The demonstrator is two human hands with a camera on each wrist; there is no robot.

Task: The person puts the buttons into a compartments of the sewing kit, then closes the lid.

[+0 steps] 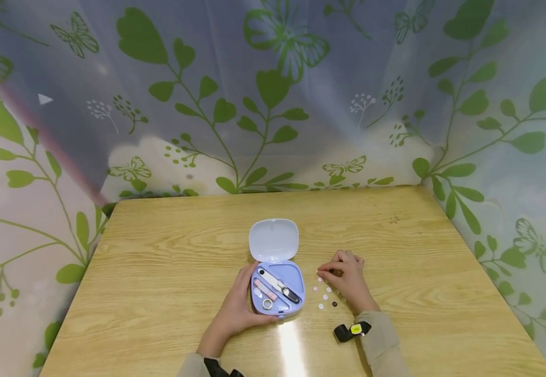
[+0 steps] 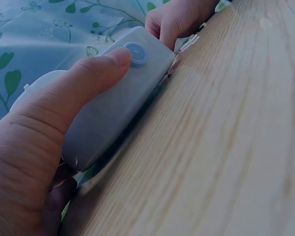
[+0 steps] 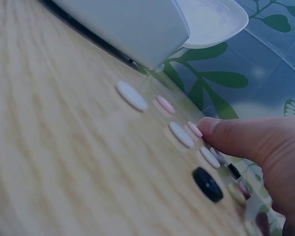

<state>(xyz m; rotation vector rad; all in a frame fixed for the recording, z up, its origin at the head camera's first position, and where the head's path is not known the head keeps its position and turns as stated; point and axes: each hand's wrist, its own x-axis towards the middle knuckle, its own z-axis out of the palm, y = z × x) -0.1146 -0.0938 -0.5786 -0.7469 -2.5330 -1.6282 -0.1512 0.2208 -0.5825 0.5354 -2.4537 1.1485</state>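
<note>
As was shown in the head view, the open box [image 1: 290, 273] was part-filled, buttons [image 1: 325, 297] left loose beside it on the bench [image 1: 183, 235]. Left wrist: box gripped by left hand [image 2: 46, 123]. Right wrist: right hand [image 3: 263, 145] placed at pink button [image 3: 194, 129]; grasp could not be determined.

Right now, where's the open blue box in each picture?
Head: the blue box sits below the middle.
Left wrist: the box is slightly above middle, leftward.
Right wrist: the box is at the top, cut off.
Shared landmark: the right hand, in every view.
</note>
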